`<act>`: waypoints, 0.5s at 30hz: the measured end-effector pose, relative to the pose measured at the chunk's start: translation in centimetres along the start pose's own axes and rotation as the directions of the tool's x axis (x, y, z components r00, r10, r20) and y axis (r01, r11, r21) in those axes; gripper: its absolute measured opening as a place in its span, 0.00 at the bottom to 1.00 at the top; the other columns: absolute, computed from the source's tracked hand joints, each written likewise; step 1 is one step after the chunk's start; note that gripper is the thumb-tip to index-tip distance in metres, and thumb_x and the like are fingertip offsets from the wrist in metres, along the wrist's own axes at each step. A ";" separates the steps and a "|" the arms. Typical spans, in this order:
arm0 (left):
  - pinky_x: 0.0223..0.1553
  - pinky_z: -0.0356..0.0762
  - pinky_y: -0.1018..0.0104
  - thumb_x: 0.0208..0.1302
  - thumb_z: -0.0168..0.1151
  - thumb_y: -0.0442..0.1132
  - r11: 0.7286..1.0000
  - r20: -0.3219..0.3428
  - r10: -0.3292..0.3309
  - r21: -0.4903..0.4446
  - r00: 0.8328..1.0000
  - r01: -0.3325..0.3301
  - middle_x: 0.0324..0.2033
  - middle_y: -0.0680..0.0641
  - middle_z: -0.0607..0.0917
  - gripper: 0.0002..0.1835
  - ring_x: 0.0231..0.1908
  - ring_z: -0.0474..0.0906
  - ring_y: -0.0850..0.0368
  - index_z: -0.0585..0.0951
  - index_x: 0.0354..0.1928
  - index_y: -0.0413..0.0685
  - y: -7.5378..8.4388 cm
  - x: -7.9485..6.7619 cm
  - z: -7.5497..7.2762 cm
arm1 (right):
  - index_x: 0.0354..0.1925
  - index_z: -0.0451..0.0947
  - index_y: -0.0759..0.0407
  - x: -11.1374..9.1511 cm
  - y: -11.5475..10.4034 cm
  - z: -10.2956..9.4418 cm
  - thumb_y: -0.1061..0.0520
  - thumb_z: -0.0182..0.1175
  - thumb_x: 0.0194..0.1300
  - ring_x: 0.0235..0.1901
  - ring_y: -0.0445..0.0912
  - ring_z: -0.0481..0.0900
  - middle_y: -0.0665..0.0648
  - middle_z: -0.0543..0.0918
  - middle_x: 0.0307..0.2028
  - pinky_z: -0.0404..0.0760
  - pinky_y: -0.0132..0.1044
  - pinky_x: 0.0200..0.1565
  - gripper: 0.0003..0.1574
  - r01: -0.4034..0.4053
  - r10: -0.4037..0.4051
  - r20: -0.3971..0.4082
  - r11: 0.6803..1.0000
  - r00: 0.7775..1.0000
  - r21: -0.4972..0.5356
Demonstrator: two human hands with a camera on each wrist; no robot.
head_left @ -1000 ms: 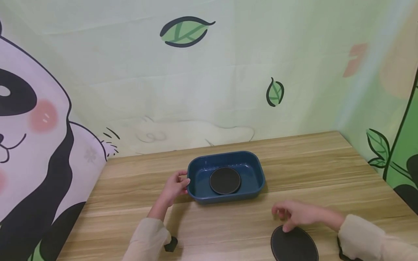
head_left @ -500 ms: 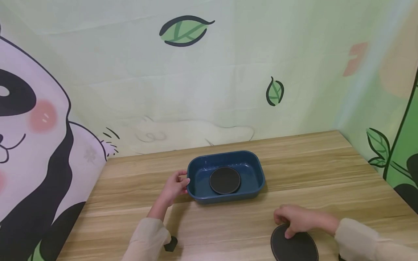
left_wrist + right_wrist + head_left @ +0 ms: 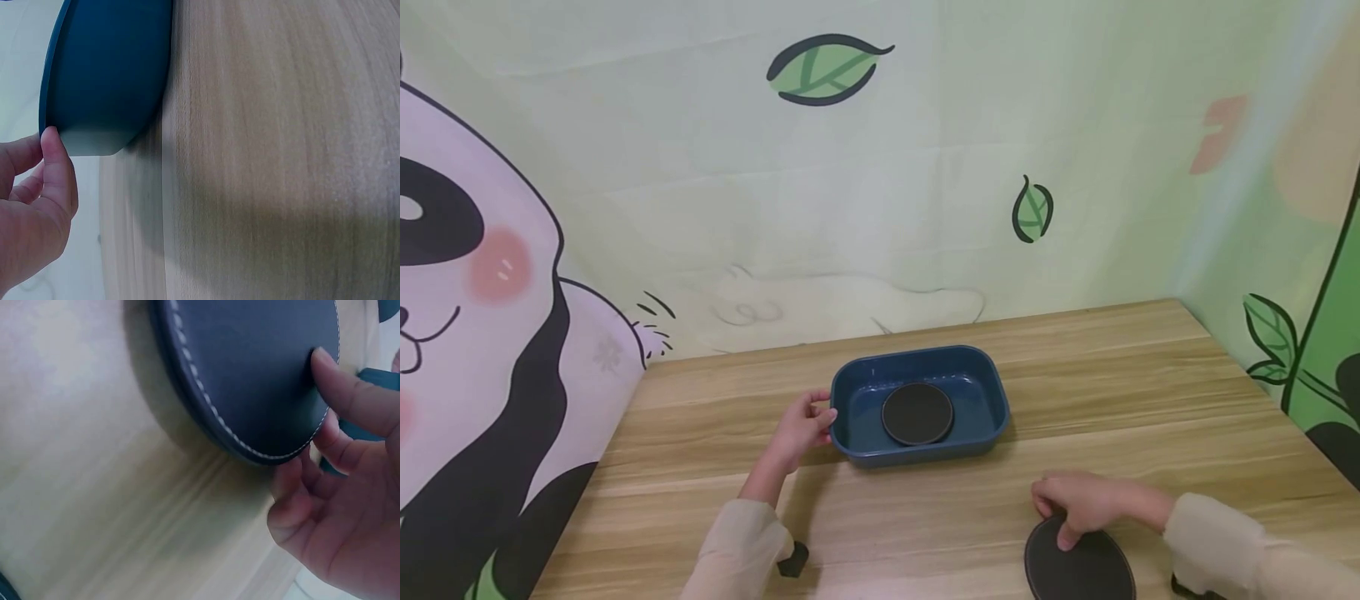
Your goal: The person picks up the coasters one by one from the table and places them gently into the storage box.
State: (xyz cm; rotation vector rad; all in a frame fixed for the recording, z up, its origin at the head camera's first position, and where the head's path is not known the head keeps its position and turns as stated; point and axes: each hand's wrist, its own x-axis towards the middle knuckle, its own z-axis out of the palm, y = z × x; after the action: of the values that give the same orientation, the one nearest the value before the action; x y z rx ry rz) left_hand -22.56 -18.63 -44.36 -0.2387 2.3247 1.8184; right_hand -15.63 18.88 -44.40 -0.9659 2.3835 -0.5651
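A blue rectangular dish stands on the wood-grain table, with a round black coaster lying flat inside. My left hand grips the dish's left end at the rim; in the left wrist view a fingertip presses the outer wall. At the front right, my right hand pinches a larger black coaster by its far edge. The right wrist view shows the thumb on its top face and fingers curled at its edge. White stitching runs round this coaster.
A pale green cloth backdrop with a printed panda and leaves rises behind the table. A dark curved edge shows at the lower left corner of the right wrist view.
My right hand has come down slightly and to the right onto the larger coaster, its thumb now pressed on top. The left hand and the dish have stayed in place.
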 end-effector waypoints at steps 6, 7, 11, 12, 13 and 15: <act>0.25 0.74 0.72 0.61 0.51 0.31 1.000 0.000 -0.007 -0.005 1.000 0.007 0.30 0.45 0.71 0.18 0.22 0.71 0.60 0.66 0.54 0.37 -0.2 0.2 0.0 | 0.24 0.63 0.56 0.0 -0.2 -0.9 0.67 0.65 0.35 0.23 0.34 0.60 0.43 0.62 0.21 0.62 0.24 0.28 0.21 -0.001 -0.010 0.070 0.988 0.998 0.157; 0.25 0.74 0.72 0.61 0.51 0.31 1.000 -0.001 -0.009 -0.002 1.000 0.009 0.30 0.45 0.71 0.18 0.22 0.71 0.60 0.66 0.54 0.37 -0.2 0.2 0.0 | 0.25 0.64 0.57 0.0 -0.3 -1.0 0.69 0.64 0.35 0.23 0.33 0.60 0.43 0.61 0.21 0.62 0.24 0.27 0.20 0.010 -0.025 0.080 0.984 0.997 0.176; 0.25 0.74 0.72 0.62 0.51 0.31 1.000 -0.004 -0.019 0.008 1.000 0.019 0.31 0.45 0.71 0.18 0.23 0.71 0.59 0.66 0.54 0.38 -0.2 0.3 0.0 | 0.26 0.65 0.60 -0.2 -0.4 -1.5 0.75 0.58 0.35 0.22 0.33 0.60 0.44 0.61 0.21 0.62 0.23 0.27 0.19 0.019 -0.060 0.135 0.958 0.989 0.287; 0.26 0.75 0.72 0.62 0.51 0.31 1.000 -0.004 -0.020 0.010 1.000 0.020 0.31 0.45 0.71 0.18 0.23 0.71 0.59 0.66 0.54 0.38 -0.2 0.3 0.0 | 0.27 0.65 0.60 -0.2 -0.4 -1.7 0.75 0.57 0.36 0.23 0.34 0.60 0.45 0.61 0.22 0.63 0.23 0.27 0.19 0.007 -0.058 0.151 0.948 0.987 0.318; 0.26 0.75 0.72 0.62 0.51 0.31 1.000 -0.004 -0.019 0.012 1.000 0.019 0.31 0.45 0.71 0.18 0.23 0.71 0.59 0.67 0.54 0.39 -0.2 0.3 0.0 | 0.28 0.65 0.61 -0.2 -0.5 -1.8 0.76 0.57 0.36 0.23 0.34 0.61 0.45 0.62 0.22 0.63 0.23 0.27 0.19 -0.005 -0.054 0.164 0.941 0.985 0.340; 0.26 0.75 0.71 0.62 0.51 0.31 1.000 -0.003 -0.018 0.012 1.000 0.018 0.31 0.45 0.70 0.18 0.23 0.71 0.59 0.66 0.54 0.39 -0.2 0.3 -0.1 | 0.29 0.65 0.61 -0.3 -0.6 -2.0 0.76 0.56 0.38 0.24 0.35 0.62 0.47 0.63 0.23 0.64 0.24 0.28 0.18 -0.032 -0.043 0.191 0.926 0.981 0.376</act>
State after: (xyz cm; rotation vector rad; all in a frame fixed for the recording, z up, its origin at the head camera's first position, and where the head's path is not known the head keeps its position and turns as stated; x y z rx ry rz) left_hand -22.84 -18.76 -44.64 -0.2604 2.3271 1.7963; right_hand -16.36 19.10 -42.42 -0.8125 1.9983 -0.8530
